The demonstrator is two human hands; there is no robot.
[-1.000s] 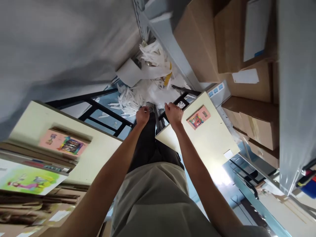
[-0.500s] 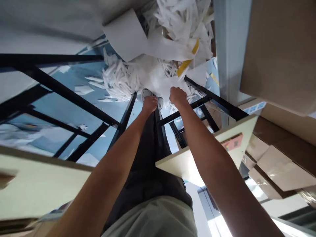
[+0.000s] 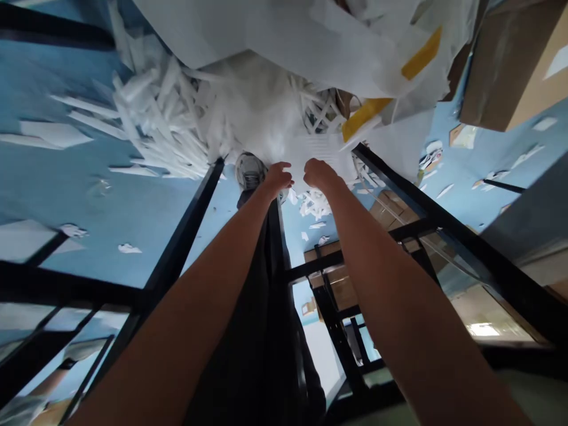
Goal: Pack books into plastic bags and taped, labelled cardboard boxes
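My left hand (image 3: 278, 176) reaches down between black metal frame bars, thumb and fingers parted with nothing visible between them. Beside it, my right hand (image 3: 320, 174) is closed in a loose fist; what it holds, if anything, is hidden. Both are in front of a large heap of white paper strips (image 3: 155, 112) and a white sheet (image 3: 310, 148). A grey shoe (image 3: 249, 171) shows just left of my left hand. Yellow strips (image 3: 366, 118) lie on the white material above my right hand.
Black metal bars (image 3: 186, 219) run down the left, with another sloping bar (image 3: 408, 192) on the right. Cardboard boxes (image 3: 501, 65) stand at the upper right. Paper scraps (image 3: 128, 248) litter the blue floor (image 3: 110, 207).
The view has come down closer to the floor, so the white heap and bars look larger. My left hand's fingers have parted; the right stays closed.
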